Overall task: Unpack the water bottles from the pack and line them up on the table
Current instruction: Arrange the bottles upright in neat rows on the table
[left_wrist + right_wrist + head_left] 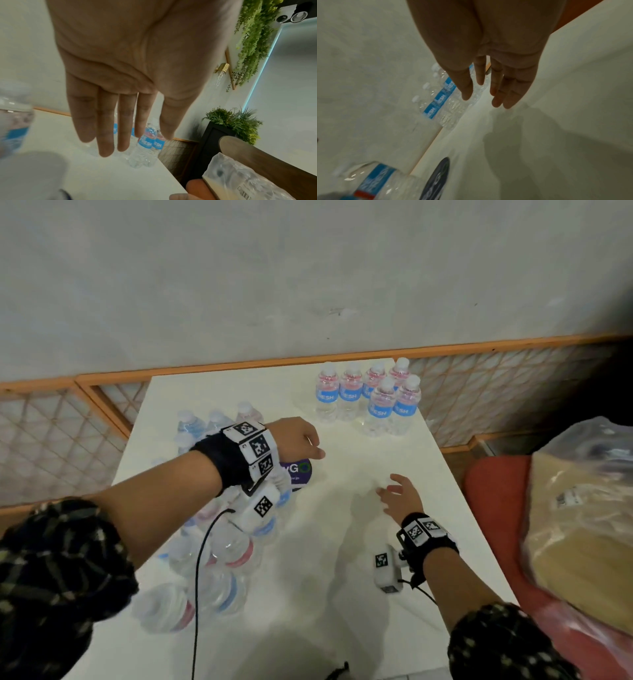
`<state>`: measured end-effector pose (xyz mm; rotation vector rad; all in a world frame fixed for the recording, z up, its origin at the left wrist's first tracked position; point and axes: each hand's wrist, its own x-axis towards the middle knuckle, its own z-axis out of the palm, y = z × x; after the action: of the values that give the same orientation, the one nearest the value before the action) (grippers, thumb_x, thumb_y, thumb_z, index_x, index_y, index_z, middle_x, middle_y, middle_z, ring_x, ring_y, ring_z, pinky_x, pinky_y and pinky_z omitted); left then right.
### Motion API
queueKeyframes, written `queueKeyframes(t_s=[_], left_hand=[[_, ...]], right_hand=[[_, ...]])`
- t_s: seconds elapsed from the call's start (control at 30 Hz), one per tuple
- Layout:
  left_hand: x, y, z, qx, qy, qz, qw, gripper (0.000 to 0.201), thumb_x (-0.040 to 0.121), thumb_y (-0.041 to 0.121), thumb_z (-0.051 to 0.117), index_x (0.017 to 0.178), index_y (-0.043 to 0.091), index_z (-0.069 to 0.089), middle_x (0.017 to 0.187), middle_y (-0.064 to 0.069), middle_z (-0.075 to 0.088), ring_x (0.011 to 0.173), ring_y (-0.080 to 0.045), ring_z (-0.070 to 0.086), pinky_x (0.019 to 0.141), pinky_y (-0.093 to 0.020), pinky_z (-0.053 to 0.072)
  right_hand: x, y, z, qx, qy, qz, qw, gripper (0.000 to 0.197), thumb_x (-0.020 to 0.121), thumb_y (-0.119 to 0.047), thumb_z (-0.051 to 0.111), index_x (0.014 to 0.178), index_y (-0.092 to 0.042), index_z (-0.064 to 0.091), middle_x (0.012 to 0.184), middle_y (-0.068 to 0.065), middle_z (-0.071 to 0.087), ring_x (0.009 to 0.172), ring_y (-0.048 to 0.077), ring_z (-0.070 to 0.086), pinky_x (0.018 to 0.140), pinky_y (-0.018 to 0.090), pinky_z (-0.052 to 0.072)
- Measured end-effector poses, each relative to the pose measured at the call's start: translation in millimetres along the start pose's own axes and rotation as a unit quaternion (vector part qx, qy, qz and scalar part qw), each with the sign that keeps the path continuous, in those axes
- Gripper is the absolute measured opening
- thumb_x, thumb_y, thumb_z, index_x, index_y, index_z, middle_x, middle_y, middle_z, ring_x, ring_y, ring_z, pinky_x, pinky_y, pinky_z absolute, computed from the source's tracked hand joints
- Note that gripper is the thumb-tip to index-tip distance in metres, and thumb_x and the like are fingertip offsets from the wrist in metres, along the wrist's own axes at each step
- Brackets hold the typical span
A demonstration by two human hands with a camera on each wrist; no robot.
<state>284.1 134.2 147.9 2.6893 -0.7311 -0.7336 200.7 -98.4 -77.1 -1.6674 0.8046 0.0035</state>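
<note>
The pack of water bottles (219, 559), clear with blue and pink labels, sits on the left of the white table (325, 594). Several unpacked bottles (370, 398) stand together at the table's far right corner. My left hand (305, 443) hovers over the pack's far end, holding nothing. In the left wrist view the left hand (120, 121) shows straight fingers, with the standing bottles (145, 146) beyond them. My right hand (397, 494) is spread low over bare table right of the pack. The right hand (488, 88) is empty, and the standing bottles (440, 102) lie ahead of it.
A dark round logo sticker (298, 470) lies on the table by the pack. A red chair (493, 491) carrying a plastic-wrapped package (582, 525) stands close to the table's right edge. The wall runs directly behind the table.
</note>
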Motion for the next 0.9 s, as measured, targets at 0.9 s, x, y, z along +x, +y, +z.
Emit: queueKeyframes(t_s=[0.9], left_hand=[[-67.0, -56.4, 42.5, 0.191, -0.035, 0.05, 0.98, 0.021, 0.083, 0.022, 0.068, 0.09, 0.003, 0.064, 0.079, -0.007, 0.057, 0.082, -0.026, 0.06, 0.066, -0.03, 0.043]], right_hand=[[-127.2, -94.1, 137.4, -0.152, -0.119, -0.18, 0.965, 0.059, 0.089, -0.026, 0.062, 0.142, -0.026, 0.037, 0.132, 0.009, 0.056, 0.119, 0.026, 0.055, 0.089, 0.024, 0.042]])
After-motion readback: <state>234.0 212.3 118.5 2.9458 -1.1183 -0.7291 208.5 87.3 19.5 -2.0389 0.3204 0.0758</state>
